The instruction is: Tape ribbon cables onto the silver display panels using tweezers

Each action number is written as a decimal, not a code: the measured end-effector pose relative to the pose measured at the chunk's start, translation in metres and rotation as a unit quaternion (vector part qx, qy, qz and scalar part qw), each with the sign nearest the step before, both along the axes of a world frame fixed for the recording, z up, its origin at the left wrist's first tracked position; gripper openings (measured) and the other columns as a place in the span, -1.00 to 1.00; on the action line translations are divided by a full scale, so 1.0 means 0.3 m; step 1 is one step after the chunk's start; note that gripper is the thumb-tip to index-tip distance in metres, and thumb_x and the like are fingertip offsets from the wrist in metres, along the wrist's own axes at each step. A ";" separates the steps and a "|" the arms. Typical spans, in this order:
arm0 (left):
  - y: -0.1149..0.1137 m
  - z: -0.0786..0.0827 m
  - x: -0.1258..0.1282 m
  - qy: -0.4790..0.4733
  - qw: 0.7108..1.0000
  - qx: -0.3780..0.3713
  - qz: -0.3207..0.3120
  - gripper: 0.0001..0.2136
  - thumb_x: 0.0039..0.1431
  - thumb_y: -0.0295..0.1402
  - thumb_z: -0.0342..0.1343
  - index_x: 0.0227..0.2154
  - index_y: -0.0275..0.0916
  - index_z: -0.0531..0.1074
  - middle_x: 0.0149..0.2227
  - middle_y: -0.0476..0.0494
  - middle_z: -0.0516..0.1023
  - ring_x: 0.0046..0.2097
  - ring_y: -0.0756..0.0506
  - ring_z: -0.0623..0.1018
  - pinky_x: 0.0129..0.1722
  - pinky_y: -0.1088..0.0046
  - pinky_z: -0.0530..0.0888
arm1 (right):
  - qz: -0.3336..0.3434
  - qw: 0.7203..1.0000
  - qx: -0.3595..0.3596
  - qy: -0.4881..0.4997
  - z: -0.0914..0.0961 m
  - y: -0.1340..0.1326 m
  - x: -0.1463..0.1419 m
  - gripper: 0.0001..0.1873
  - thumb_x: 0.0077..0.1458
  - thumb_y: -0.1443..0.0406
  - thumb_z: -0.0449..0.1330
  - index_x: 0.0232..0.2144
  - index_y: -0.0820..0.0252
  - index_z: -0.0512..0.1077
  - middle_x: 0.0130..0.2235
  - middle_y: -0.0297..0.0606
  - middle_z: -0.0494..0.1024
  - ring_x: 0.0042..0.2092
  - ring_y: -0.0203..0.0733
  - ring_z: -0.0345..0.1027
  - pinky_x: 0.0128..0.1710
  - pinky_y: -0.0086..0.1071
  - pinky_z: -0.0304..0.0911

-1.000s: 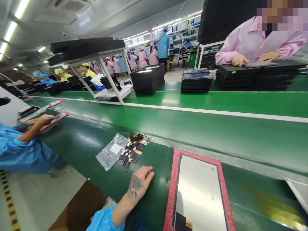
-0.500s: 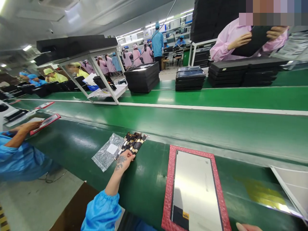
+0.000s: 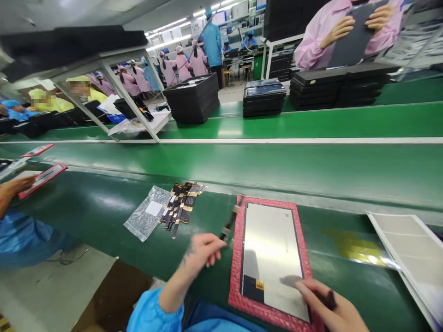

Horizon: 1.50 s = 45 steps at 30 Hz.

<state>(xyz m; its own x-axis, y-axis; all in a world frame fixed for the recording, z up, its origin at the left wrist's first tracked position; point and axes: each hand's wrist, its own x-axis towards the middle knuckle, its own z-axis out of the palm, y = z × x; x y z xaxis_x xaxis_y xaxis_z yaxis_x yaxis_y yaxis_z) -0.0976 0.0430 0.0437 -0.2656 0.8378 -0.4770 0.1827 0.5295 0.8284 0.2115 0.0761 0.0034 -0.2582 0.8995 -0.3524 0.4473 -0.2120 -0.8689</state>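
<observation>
My left hand [image 3: 206, 249] pinches one end of a dark flex cable [image 3: 229, 225] with light patches. It holds the cable slanted upward beside the left edge of an LCD panel [image 3: 272, 249], which lies silver side up on red bubble wrap [image 3: 236, 272]. An orange tab [image 3: 259, 285] shows at the panel's lower left. Over the panel's lower right edge is my right hand [image 3: 328, 304], fingers closed around a dark, slim tool [image 3: 330, 299] whose kind I cannot make out. Left of the panel lies a pile of flex cables [image 3: 182, 205], touching a clear plastic bag [image 3: 145, 214] with a white label.
Yellow film [image 3: 360, 249] and white-edged sheets [image 3: 408, 249] lie to the right. Across the green conveyor [image 3: 294, 173] stand stacks of black trays [image 3: 192, 99] and a white-framed rack [image 3: 131, 101]. A co-worker's hand [image 3: 17, 184] holds a red-wrapped panel at left.
My left hand has lifted a flex cable from the pile and carried it right, to the panel. My right hand has come in over the panel's lower right with a dark tool.
</observation>
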 end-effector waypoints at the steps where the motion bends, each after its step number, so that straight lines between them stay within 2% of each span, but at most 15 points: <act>1: -0.003 -0.011 0.076 -0.037 0.999 -0.018 -0.035 -0.59 -0.17 0.03 0.11 -0.61 -0.29 0.41 -0.67 -0.03 0.39 -0.69 0.05 0.26 -0.70 0.53 0.16 | 0.029 0.999 -0.024 0.030 0.019 0.002 -0.041 -0.49 -0.15 -0.15 0.20 -0.44 0.12 0.60 -0.33 -0.13 0.62 -0.26 0.07 0.48 -0.22 -0.25 0.40; 3: -0.007 -0.025 0.200 -0.109 0.989 -0.040 -0.096 -0.62 -0.19 0.01 0.14 -0.63 -0.28 0.37 -0.69 -0.02 0.39 -0.71 0.06 0.26 -0.72 0.54 0.14 | 0.069 0.992 -0.059 0.085 0.042 0.006 -0.112 -0.48 -0.13 -0.13 0.23 -0.39 0.18 0.56 -0.34 -0.16 0.60 -0.28 -0.02 0.44 -0.24 -0.28 0.35; 4: -0.008 -0.028 0.243 -0.141 0.982 -0.046 -0.119 -0.62 -0.19 0.00 0.15 -0.63 -0.28 0.36 -0.69 -0.01 0.38 -0.71 0.07 0.26 -0.72 0.55 0.13 | 0.076 0.989 -0.075 0.106 0.047 0.008 -0.138 -0.48 -0.13 -0.14 0.23 -0.43 0.20 0.52 -0.42 -0.20 0.55 -0.36 -0.09 0.40 -0.32 -0.30 0.32; 6: -0.008 -0.030 0.289 -0.186 0.969 -0.054 -0.153 -0.63 -0.19 -0.01 0.18 -0.63 -0.27 0.34 -0.69 0.03 0.36 -0.70 0.09 0.25 -0.71 0.57 0.13 | 0.080 0.983 -0.100 0.132 0.049 0.013 -0.167 -0.46 -0.14 -0.17 0.23 -0.52 0.21 0.40 -0.55 -0.30 0.42 -0.47 -0.21 0.26 -0.44 -0.36 0.21; 8: -0.007 -0.029 0.296 -0.201 0.963 -0.066 -0.166 -0.61 -0.19 0.00 0.19 -0.64 -0.27 0.32 -0.70 0.05 0.33 -0.70 0.09 0.25 -0.71 0.57 0.16 | 0.087 0.979 -0.118 0.144 0.045 0.018 -0.176 -0.43 -0.17 -0.19 0.24 -0.56 0.21 0.33 -0.56 -0.33 0.36 -0.47 -0.25 0.20 -0.46 -0.38 0.14; 11: -0.007 -0.035 0.286 -0.205 0.960 -0.081 -0.171 -0.59 -0.19 0.03 0.19 -0.64 -0.26 0.30 -0.73 0.07 0.29 -0.71 0.09 0.24 -0.70 0.56 0.18 | 0.114 0.973 -0.133 0.149 0.037 0.028 -0.178 -0.45 -0.18 -0.16 0.26 -0.53 0.22 0.34 -0.52 -0.31 0.38 -0.43 -0.22 0.21 -0.40 -0.36 0.14; 16: -0.019 -0.054 0.276 -0.195 0.961 -0.084 -0.178 -0.62 -0.12 0.00 0.17 -0.64 -0.25 0.30 -0.73 0.07 0.26 -0.70 0.08 0.22 -0.70 0.55 0.18 | 0.164 0.971 -0.113 0.134 0.036 0.058 -0.188 -0.58 -0.13 -0.04 0.27 -0.52 0.19 0.32 -0.53 -0.38 0.31 -0.43 -0.25 0.16 -0.41 -0.37 0.13; 18: -0.032 -0.068 0.265 -0.155 0.970 -0.041 -0.184 -0.66 -0.02 -0.06 0.14 -0.58 -0.28 0.39 -0.67 0.01 0.33 -0.65 0.06 0.29 -0.65 0.53 0.24 | 0.190 0.971 -0.082 0.120 0.042 0.070 -0.189 -0.65 -0.05 0.02 0.23 -0.46 0.20 0.37 -0.45 -0.33 0.37 -0.39 -0.22 0.21 -0.37 -0.36 0.17; 21: -0.071 -0.103 0.240 0.012 0.973 0.130 -0.189 -0.76 0.17 -0.22 0.05 -0.36 -0.27 0.55 -0.46 -0.09 0.48 -0.43 -0.01 0.46 -0.42 0.50 0.39 | 0.197 0.978 0.017 0.063 0.045 0.079 -0.187 -0.77 0.06 0.13 0.15 -0.43 0.18 0.41 -0.29 -0.23 0.42 -0.25 -0.14 0.30 -0.23 -0.30 0.23; 24: -0.123 -0.145 0.224 0.202 0.914 0.280 -0.214 -0.75 0.26 -0.36 -0.03 -0.15 -0.23 0.53 -0.40 -0.12 0.46 -0.35 -0.02 0.48 -0.35 0.51 0.42 | 0.192 0.977 0.088 -0.036 0.040 0.075 -0.190 -0.82 0.09 0.25 0.10 -0.51 0.17 0.37 -0.25 -0.21 0.38 -0.23 -0.14 0.33 -0.20 -0.29 0.25; 28: -0.166 -0.170 0.233 0.336 0.833 0.347 -0.269 -0.74 0.26 -0.39 -0.05 -0.09 -0.24 0.48 -0.42 -0.12 0.41 -0.39 -0.05 0.43 -0.46 0.50 0.38 | 0.212 0.967 0.110 -0.090 0.033 0.067 -0.200 -0.81 0.10 0.33 0.08 -0.55 0.16 0.27 -0.25 -0.23 0.34 -0.25 -0.18 0.33 -0.23 -0.29 0.25; 30: -0.170 -0.168 0.242 0.354 0.822 0.349 -0.279 -0.75 0.25 -0.41 -0.06 -0.12 -0.24 0.48 -0.43 -0.11 0.39 -0.40 -0.05 0.41 -0.48 0.51 0.36 | 0.220 0.965 0.108 -0.091 0.032 0.067 -0.203 -0.81 0.11 0.34 0.07 -0.55 0.16 0.26 -0.23 -0.23 0.33 -0.24 -0.18 0.34 -0.22 -0.29 0.25; 35: -0.166 -0.164 0.251 0.339 0.825 0.365 -0.266 -0.77 0.27 -0.43 -0.08 -0.17 -0.26 0.48 -0.43 -0.11 0.38 -0.39 -0.04 0.39 -0.47 0.52 0.34 | 0.230 0.965 0.094 -0.079 0.033 0.078 -0.201 -0.84 0.10 0.35 0.08 -0.52 0.17 0.27 -0.24 -0.22 0.33 -0.22 -0.17 0.32 -0.20 -0.28 0.25; 40: -0.183 -0.184 0.252 0.355 0.804 0.410 -0.242 -0.76 0.27 -0.46 -0.09 -0.24 -0.23 0.50 -0.45 -0.09 0.38 -0.42 -0.01 0.34 -0.48 0.52 0.28 | 0.253 0.963 0.073 -0.055 0.035 0.083 -0.208 -0.88 0.06 0.39 0.09 -0.51 0.19 0.29 -0.25 -0.23 0.32 -0.21 -0.17 0.30 -0.17 -0.27 0.25; 45: -0.190 -0.189 0.251 0.349 0.809 0.408 -0.237 -0.77 0.25 -0.47 -0.07 -0.23 -0.21 0.50 -0.43 -0.09 0.40 -0.40 -0.01 0.36 -0.46 0.52 0.30 | 0.261 0.960 0.077 -0.067 0.036 0.079 -0.219 -0.86 0.06 0.40 0.09 -0.53 0.19 0.28 -0.22 -0.21 0.33 -0.19 -0.15 0.31 -0.16 -0.24 0.26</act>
<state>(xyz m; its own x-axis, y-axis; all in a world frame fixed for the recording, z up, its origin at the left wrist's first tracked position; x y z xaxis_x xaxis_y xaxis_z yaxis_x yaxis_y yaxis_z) -0.0224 -0.0140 -0.0131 0.2123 0.8848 0.4148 0.7797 -0.4092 0.4740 0.1457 0.0999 0.0141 -0.6496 0.7040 -0.2870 0.5680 0.1984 -0.7988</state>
